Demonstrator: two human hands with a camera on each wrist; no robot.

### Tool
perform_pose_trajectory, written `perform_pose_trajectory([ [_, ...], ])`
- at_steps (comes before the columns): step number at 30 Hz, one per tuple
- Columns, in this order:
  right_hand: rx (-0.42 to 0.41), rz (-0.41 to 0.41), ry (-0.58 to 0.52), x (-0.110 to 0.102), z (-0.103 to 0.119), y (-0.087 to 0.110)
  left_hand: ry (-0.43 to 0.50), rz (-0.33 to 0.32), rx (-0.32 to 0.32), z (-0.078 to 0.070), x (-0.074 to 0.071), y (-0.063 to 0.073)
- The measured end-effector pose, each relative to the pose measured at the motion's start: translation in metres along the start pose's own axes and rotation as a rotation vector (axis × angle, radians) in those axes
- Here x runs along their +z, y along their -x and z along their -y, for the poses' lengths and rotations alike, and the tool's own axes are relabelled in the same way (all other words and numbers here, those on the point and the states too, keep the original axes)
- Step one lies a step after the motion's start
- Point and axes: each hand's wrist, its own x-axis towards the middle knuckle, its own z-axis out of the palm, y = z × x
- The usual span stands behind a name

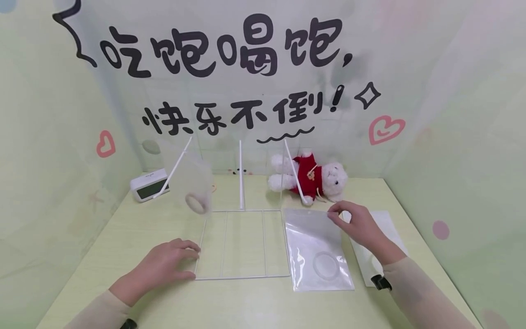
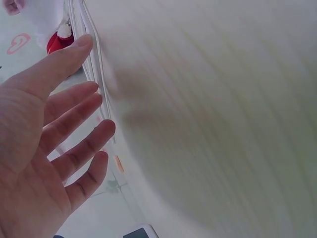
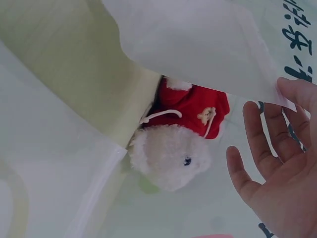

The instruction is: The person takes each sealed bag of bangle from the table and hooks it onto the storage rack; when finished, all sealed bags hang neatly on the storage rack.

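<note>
In the head view, a white wire rack [image 1: 265, 244] stands mid-table, its flat base grid towards me and slim rods rising at the back. My left hand [image 1: 166, 262] is at the left side of the base, fingertips right at the wire. Its fingers look loosely spread in the left wrist view. My right hand [image 1: 354, 223] pinches the top right corner of a clear plastic pouch [image 1: 310, 242], marked with a pale ring low down. From the right wrist, the pouch [image 3: 198, 44] slopes away from thumb and fingers. A second whitish pouch [image 1: 394, 228] lies under my right forearm.
Another translucent pouch [image 1: 191, 180] with a ring stands upright at the rack's left rear. A white digital clock [image 1: 149, 185] sits at the back left. Behind the rack lies a white plush toy [image 1: 310, 176] in red clothing. Printed walls [image 1: 452, 137] enclose the table.
</note>
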Motion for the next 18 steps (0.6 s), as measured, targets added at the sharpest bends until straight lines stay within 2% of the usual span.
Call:
perform_pose_trajectory([
  [9, -0.164, -0.134, -0.04, -0.018, 0.037, -0.002, 0.01, 0.015, -0.016, -0.001, 0.0, -0.001],
  [18, -0.286, -0.181, -0.099, -0.032, 0.076, -0.001, 0.001, 0.004, 0.013, -0.001, -0.001, -0.002],
])
